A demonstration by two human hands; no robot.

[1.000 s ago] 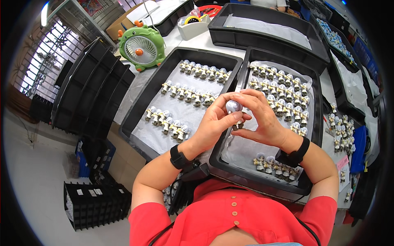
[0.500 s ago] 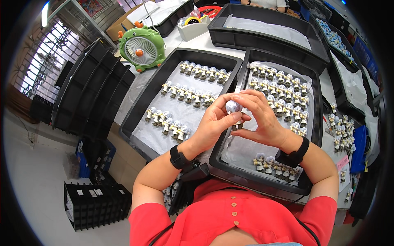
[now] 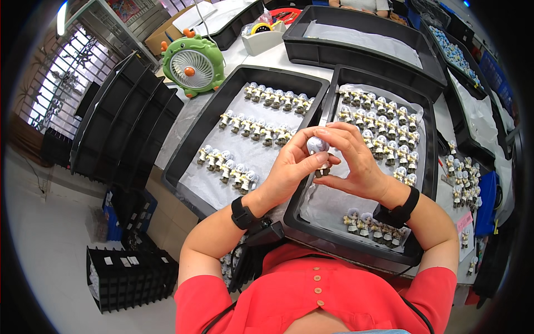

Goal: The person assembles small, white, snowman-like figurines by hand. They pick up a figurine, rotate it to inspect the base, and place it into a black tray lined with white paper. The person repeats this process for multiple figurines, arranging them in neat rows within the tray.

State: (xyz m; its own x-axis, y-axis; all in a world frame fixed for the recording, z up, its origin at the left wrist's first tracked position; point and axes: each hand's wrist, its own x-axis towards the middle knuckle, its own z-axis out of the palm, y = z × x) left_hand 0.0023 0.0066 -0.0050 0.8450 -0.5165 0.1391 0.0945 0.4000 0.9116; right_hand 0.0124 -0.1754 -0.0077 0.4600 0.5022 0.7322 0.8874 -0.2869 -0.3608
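Between both hands I hold one small figurine [image 3: 317, 146] with pale lilac hair and a dark lower body. My left hand [image 3: 293, 166] is closed on it, the thumb lying across its body. My right hand [image 3: 356, 158] curls over it from the other side, fingertips at its head and thumb near its base. The hands are above the inner rims of two black trays. Rows of like figurines [image 3: 256, 131] stand on white paper in the left tray [image 3: 189, 131]. More rows of them [image 3: 384, 125] fill much of the right tray [image 3: 433, 167], with another row beneath my right wrist.
A green fan [image 3: 194, 65] stands at the back left, beside a tape dispenser [image 3: 262, 40]. Another black tray [image 3: 356, 55] lies behind. Loose figurines [image 3: 464, 181] cluster at right near a blue bin [image 3: 487, 203]. Stacked black trays [image 3: 119, 122] rise at left. Another person's hands [image 3: 364, 10] show at the far edge.
Almost nothing differs; both hands keep the figurine in the same place. The other person at the far edge has shifted slightly.
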